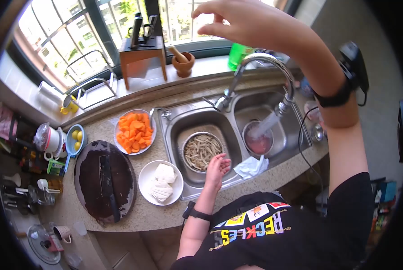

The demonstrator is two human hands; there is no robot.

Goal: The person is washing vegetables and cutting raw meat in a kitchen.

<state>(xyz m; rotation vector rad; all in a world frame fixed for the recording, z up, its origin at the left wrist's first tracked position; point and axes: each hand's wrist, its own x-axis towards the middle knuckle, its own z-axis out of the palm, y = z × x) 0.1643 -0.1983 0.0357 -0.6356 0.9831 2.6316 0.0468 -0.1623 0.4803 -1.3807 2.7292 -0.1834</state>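
My left hand (218,168) rests at the front rim of the left sink basin, fingers loosely curled and holding nothing. Just beyond it stands a metal bowl (203,151) of brownish strips. My right hand (237,21) is raised high in front of the window, above the faucet (265,60), fingers apart and empty. A black watch (333,98) sits on that wrist. Water runs from the faucet into a small bowl (258,140) of pinkish liquid in the right basin.
Left of the sink are a plate of carrot chunks (135,131), a plate of white tofu (161,182) and a dark round board with a cleaver (107,180). A knife block (143,51), mortar (183,63) and green bottle (237,53) line the sill. A white cloth (252,166) lies on the divider.
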